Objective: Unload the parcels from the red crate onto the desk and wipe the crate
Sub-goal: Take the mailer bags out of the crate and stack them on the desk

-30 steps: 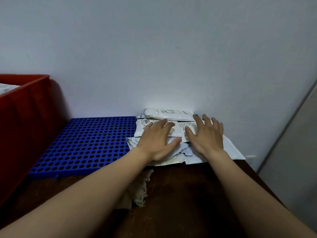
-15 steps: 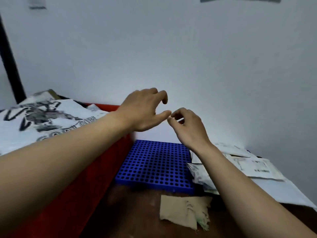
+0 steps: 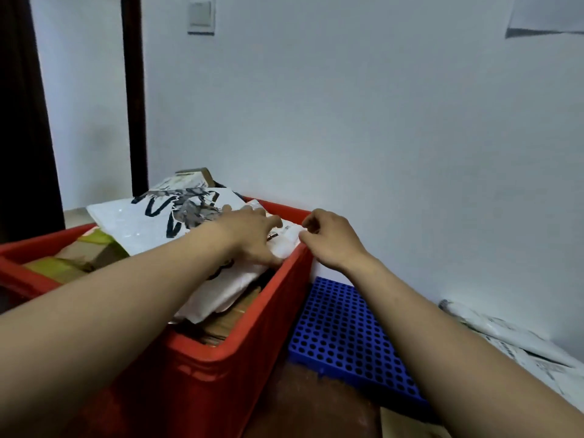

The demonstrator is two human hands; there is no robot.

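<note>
Head view, one frame. Red crate (image 3: 240, 339) stands on the left part of the table (image 3: 309, 403), well filled: a large white bag (image 3: 148, 216) with black print lies on top, brown cardboard boxes (image 3: 85, 257) beneath and beside it. A small white parcel (image 3: 286, 241) sits in the crate's far right corner, against the rim. Left hand (image 3: 249, 238) reaches across the crate, fingers stretched nearly straight and laid flat over the white packaging next to that small parcel; it grips nothing that I can see, and looks placed to steady or scoop the parcel. Right hand (image 3: 331, 238) hovers just outside the same corner, fingers curled, thumb tip at the parcel's edge; whether it already pinches the parcel I cannot tell. Two hands from opposite sides suit a limp, slippery bag that would sag from one grip. Right of the crate a blue perforated panel (image 3: 344, 330) lies flat on the table, and beyond it the unloaded parcels (image 3: 512, 339) are heaped against the wall (image 3: 379, 137), probably so that they stay clear of the working space. A tan cloth (image 3: 407, 425) shows at the lower edge, presumably for the wiping. Judgement: unloading is in hand and far from done; wiping is not yet possible. Risk: lifting the corner parcel may drag the large bag with it.
</note>
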